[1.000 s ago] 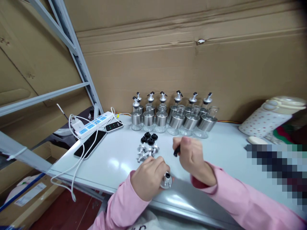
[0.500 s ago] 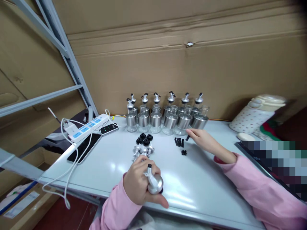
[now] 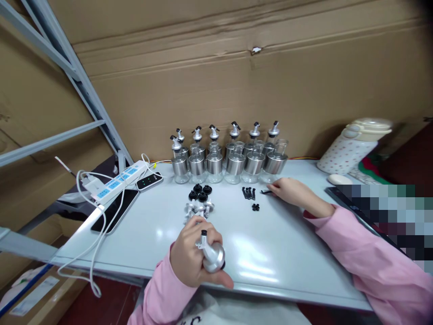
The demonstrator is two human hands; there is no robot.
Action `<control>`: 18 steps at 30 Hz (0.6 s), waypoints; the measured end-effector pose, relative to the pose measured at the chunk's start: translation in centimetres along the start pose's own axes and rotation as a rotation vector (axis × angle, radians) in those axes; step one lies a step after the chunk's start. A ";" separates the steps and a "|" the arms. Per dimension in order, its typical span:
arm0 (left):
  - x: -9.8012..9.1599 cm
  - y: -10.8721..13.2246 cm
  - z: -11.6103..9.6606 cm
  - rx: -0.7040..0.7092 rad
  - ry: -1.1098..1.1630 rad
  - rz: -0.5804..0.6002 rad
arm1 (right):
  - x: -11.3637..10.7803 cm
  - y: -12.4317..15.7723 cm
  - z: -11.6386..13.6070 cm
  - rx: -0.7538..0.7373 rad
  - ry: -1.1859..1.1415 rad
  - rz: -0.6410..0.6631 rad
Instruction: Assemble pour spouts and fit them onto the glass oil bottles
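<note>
A silver pourer top (image 3: 214, 257) with a black tip is held in my left hand (image 3: 192, 253) above the table's front edge. My right hand (image 3: 289, 192) pinches a small black lever (image 3: 266, 192) over the table. Left of it lie several black levers (image 3: 248, 193), with small black caps (image 3: 255, 207) just in front. Beyond my left hand are a cluster of silver pourer parts (image 3: 199, 208) and several black stoppers (image 3: 202, 196). Glass bottles with steel sleeves (image 3: 236, 164) stand in rows at the back, and some carry pourer tops (image 3: 235, 129).
A power strip (image 3: 118, 181) with white cables, a black phone (image 3: 117, 210) and a small device (image 3: 149, 181) lie on the left. To the right are a dotted white flask (image 3: 348, 149), a white oval object (image 3: 339, 179) and a partly blurred dark flat item (image 3: 352, 203).
The view has shifted slightly. The black lever in my right hand has turned from slanting to nearly level. My left hand still holds the pourer top.
</note>
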State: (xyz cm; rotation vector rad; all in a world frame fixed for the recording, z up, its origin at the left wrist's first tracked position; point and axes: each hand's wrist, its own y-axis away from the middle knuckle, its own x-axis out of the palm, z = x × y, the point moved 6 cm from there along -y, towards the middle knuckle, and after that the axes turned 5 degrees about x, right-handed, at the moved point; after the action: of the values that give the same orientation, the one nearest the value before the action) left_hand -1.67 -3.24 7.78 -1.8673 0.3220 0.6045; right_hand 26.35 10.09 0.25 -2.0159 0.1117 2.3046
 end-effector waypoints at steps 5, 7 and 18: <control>-0.1 0.0 0.1 -0.002 0.014 -0.011 | 0.2 0.5 0.2 0.026 0.161 -0.007; -0.1 0.1 0.1 0.001 0.014 -0.022 | 0.1 0.6 0.6 0.008 0.206 0.000; -0.2 0.0 0.0 0.004 0.014 -0.025 | -1.4 1.0 -0.9 -0.080 0.192 0.108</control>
State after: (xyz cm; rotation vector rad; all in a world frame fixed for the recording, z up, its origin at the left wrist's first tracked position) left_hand -1.79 -3.25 7.90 -1.8702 0.3084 0.5740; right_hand 27.28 8.95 1.50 -2.3230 0.1453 2.2038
